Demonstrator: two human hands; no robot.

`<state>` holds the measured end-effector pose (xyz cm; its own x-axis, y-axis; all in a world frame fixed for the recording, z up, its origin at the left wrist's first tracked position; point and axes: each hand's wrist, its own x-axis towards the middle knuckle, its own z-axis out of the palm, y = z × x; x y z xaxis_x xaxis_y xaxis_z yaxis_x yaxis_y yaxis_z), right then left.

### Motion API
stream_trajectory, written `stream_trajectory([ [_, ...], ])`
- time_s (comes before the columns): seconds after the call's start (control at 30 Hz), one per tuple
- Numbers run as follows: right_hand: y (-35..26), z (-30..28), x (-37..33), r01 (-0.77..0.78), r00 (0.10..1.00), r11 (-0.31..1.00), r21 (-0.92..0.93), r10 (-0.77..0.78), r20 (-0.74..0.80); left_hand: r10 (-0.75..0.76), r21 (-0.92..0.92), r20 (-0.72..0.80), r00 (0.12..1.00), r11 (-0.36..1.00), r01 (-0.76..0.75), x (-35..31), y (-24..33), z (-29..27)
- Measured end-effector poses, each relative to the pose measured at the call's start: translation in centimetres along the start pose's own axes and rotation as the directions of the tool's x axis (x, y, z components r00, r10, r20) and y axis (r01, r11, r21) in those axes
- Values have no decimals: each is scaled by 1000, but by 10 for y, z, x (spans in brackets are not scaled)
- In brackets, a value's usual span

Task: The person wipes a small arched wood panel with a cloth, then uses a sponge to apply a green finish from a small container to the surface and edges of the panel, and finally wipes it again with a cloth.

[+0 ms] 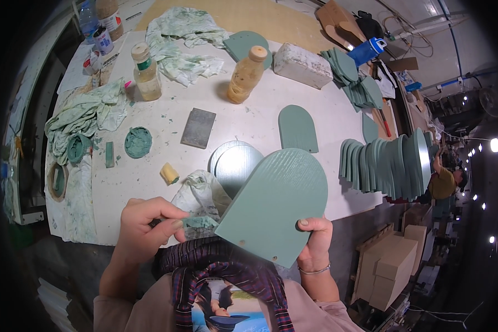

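Observation:
My right hand (317, 239) grips a green, arch-topped board (276, 205) by its lower right edge, thumb on its face. The board is tilted over the table's near edge, with two small brown spots near its straight end. To its left, my left hand (145, 224) is closed in a pinch on a small flat piece smeared with green putty (200, 222); its exact kind is unclear. Beyond that hand lie a crumpled white cloth (198, 188) and a yellow sponge piece (170, 174). Another arched green board (297, 128) lies flat behind the held one.
A row of green boards (384, 166) stands at the right; more are piled (351, 77) farther back. Bottles (247, 74), a white-grey block (302, 65), a grey sanding block (198, 128), a putty tub (138, 142) and stained rags (88, 113) occupy the table. A person (444, 180) is far right.

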<state>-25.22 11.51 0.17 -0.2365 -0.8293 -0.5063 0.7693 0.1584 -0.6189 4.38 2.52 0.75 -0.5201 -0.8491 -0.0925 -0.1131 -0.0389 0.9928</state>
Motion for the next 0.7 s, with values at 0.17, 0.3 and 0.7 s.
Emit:
stream_trajectory([
  [0.17, 0, -1, 1, -13, 1000, 1000, 20, 12, 19, 341, 12, -66, 938, 940, -341, 4, -17, 3],
  [0.3, -3, -1, -1, -38, 998, 999, 39, 36, 60, 478, 205, 39, 877, 856, -475, 8, -11, -3],
  [0.7, -1, 3, 1, -15, 1000, 1000, -13, 15, 10, 484, 183, 54, 873, 855, -485, 10, -13, -4],
])
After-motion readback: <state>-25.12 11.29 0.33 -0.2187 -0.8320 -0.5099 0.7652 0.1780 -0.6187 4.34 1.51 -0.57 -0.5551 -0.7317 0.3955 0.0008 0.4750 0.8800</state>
